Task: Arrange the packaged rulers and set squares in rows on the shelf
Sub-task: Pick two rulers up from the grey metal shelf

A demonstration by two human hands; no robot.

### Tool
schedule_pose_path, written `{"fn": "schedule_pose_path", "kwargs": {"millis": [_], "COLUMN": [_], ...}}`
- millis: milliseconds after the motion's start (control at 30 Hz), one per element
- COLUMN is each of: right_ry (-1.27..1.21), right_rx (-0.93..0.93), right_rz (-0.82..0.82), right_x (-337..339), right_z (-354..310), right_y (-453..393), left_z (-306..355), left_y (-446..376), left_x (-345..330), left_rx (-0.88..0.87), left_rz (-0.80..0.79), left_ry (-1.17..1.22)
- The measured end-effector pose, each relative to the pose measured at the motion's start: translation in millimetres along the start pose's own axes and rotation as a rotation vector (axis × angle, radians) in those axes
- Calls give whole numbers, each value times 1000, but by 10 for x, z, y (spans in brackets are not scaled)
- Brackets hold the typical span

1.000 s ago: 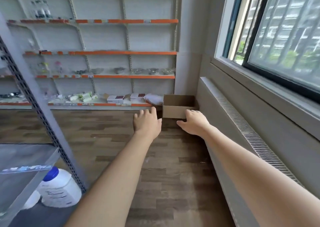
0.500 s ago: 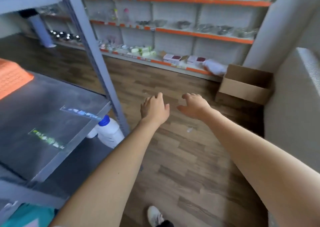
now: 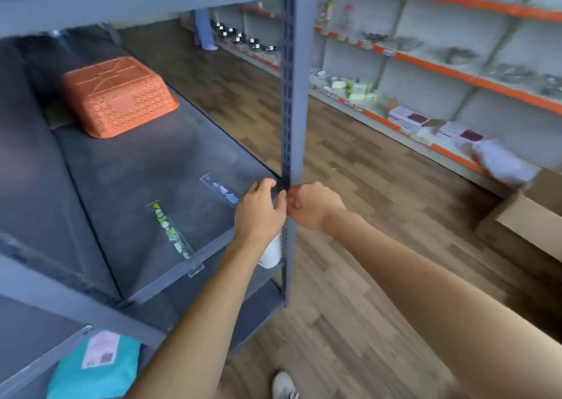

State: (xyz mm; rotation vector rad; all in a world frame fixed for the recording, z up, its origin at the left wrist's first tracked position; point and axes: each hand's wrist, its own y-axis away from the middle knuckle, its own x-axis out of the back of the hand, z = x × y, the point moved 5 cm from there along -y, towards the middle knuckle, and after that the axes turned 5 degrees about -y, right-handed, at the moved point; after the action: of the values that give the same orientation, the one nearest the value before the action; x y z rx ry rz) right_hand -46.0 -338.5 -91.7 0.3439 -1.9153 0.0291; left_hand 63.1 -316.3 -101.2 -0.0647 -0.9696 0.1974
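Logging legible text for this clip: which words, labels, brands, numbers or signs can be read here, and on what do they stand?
None can be read.
Green-printed packaged ruler: print too blurred.
Blue-printed packaged ruler: print too blurred.
White label on the teal package: blurred.
Boxes on the orange-edged wall shelf: print too small.
Price tags on that shelf's edge: too small.
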Motion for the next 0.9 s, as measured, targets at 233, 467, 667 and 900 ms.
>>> {"fn": "schedule_pose_path", "kwargs": {"millis": [233,467,667,900], "right_ry": [-132,-289,-292,-132], "right_rx": [134,169,151,42], "right_rz": [-42,21,-9,-146], "right_x": [-461,-595,-589,-636], "right_z": [-627,-661,-507,-306], "right_y": [-302,-458,-590,-673], "left_z": [-710,-1155,-1354,-1391], "left_y": [77,474,825,988], "left_x": [367,659,594,368], "left_rx": [209,493,835,1047], "left_rz": [134,260,179,111], "left_ry": [-13,-75,-183,-21]}}
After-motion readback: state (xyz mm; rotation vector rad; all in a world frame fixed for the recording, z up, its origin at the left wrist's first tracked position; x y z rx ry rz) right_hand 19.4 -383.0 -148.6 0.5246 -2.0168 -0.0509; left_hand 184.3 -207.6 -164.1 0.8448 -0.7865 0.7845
